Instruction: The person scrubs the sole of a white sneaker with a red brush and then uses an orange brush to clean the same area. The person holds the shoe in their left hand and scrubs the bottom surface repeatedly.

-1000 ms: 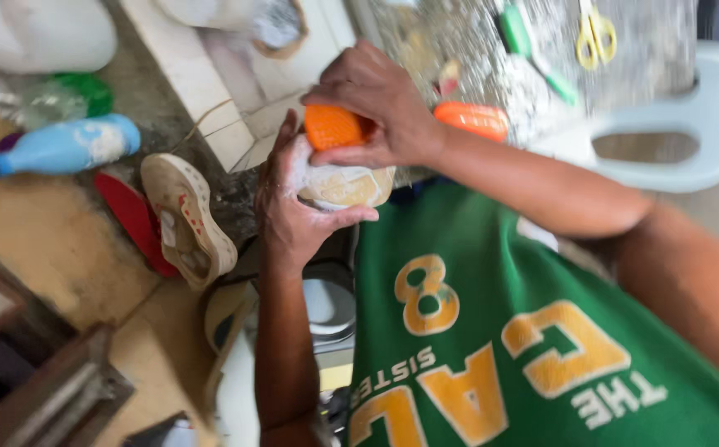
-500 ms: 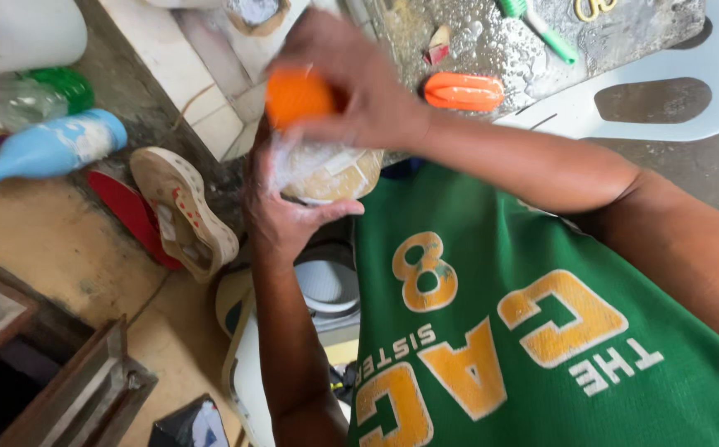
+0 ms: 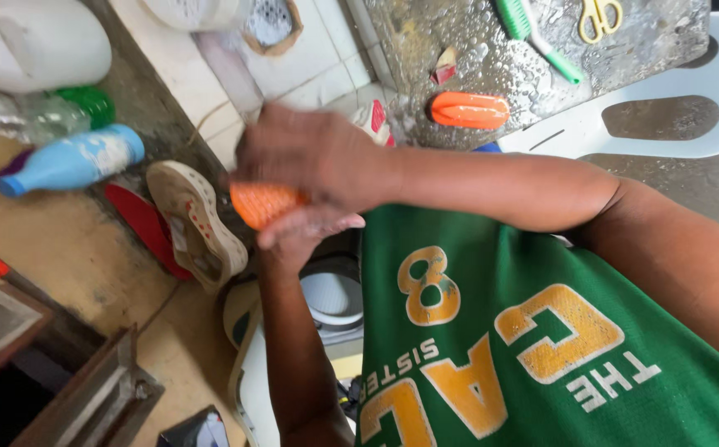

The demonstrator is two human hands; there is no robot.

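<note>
- My right hand [image 3: 314, 161] lay curled over an orange scrub brush [image 3: 266, 204], gripping it from above, so that only its rounded end showed past my fingers.
- My left hand [image 3: 305, 236] came up from below, palm up and fingers spread against the underside of the brush; whether it cupped anything else I could not tell, since the right hand covered it.
- The brush sat between both palms, held in the air in front of my green jersey [image 3: 525, 339], above a white bowl [image 3: 332, 296] on the floor.
- I judged the brush light and stiff, a hard plastic body that would not give under a squeeze.
- The tabletop [image 3: 492, 50] glistened with water, so the brush was probably wet and slippery; a full wrap round its back seemed safer than a fingertip pinch.
- A second orange brush [image 3: 469, 109] rested on that wet tabletop, near a green-handled toothbrush [image 3: 537, 37] and yellow scissors [image 3: 599, 15].
- A worn shoe [image 3: 198, 225] and a blue bottle [image 3: 69, 160] lay off to my left, well apart from both hands.
</note>
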